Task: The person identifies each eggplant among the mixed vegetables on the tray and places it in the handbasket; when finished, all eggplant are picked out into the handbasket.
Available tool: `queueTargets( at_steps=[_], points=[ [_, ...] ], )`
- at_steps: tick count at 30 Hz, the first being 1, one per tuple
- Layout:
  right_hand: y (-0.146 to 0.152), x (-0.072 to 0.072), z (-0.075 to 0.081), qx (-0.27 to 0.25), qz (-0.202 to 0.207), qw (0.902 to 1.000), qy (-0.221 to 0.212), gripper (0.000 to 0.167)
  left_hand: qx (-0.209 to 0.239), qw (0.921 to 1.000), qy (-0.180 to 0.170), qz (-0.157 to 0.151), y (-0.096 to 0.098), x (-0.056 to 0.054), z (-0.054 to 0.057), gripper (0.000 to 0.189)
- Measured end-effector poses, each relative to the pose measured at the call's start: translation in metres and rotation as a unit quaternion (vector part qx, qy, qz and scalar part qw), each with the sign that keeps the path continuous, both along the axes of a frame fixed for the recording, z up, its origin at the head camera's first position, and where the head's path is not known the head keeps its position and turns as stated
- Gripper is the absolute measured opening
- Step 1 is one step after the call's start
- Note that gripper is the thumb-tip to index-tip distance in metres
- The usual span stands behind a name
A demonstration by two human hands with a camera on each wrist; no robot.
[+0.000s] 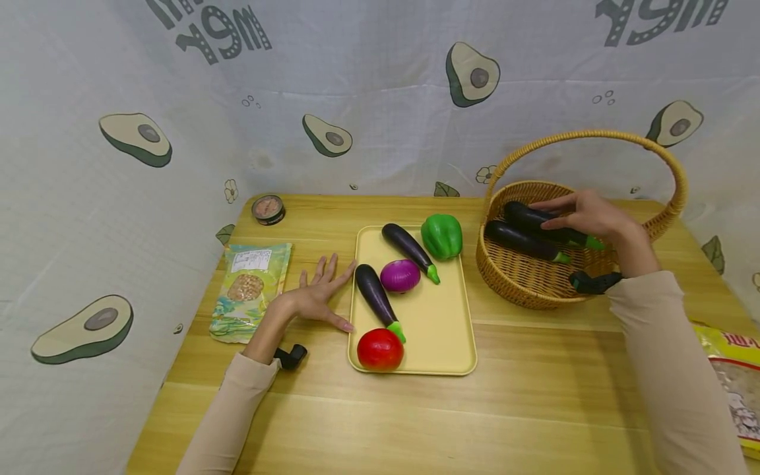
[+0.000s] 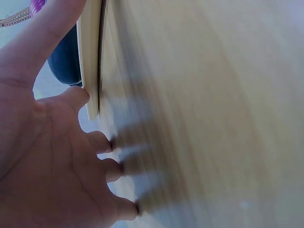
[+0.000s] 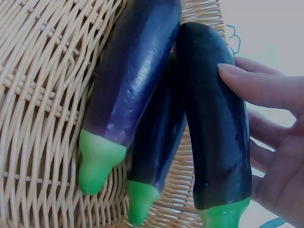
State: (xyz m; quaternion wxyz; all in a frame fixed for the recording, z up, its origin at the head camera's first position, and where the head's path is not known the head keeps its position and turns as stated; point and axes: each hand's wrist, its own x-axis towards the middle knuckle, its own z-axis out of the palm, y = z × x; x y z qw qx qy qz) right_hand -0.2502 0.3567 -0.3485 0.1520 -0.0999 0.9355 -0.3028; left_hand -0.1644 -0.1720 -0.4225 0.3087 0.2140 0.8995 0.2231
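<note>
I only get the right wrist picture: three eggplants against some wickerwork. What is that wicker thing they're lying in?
Observer: The head view shows it's a basket with a tall arched handle.

Visitor: Oh, nice! And where's the other grip?

Observer: The left grip is spread open at the left edge of a yellow tray.

Visitor: Are there any more eggplants that I can't see?

Observer: Yes, two more eggplants lie on that tray.
</note>
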Motion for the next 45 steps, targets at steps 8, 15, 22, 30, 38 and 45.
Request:
queueTargets(
  at_steps=[8, 15, 22, 30, 38, 45],
  points=[
    [-0.008, -0.002, -0.012, -0.007, 0.044, 0.9987, -0.024, 0.048, -0.005, 1.0, 0.003, -0.001, -0.001, 0.0, 0.0, 0.13],
    [-0.015, -0.005, -0.019, -0.001, 0.058, 0.9983, -0.012, 0.046, -0.005, 1.0, 0.005, -0.004, 0.0, -0.001, -0.002, 0.13],
    [-0.016, -0.005, -0.017, 0.011, 0.049, 0.9987, -0.013, 0.048, 0.0, 1.0, 0.001, 0.0, -0.001, 0.0, -0.002, 0.131],
    [-0.015, -0.009, -0.021, 0.027, 0.039, 0.9988, -0.012, 0.05, -0.001, 1.0, 0.002, 0.001, -0.001, -0.001, -0.004, 0.131],
    [-0.016, -0.006, -0.011, 0.028, 0.025, 0.9993, -0.001, 0.048, -0.002, 1.0, 0.002, -0.001, 0.0, -0.001, -0.004, 0.13],
    [-0.038, 0.01, 0.024, 0.028, 0.079, 0.9965, 0.004, 0.045, -0.002, 1.0, -0.001, 0.0, 0.0, -0.001, -0.001, 0.13]
  ],
)
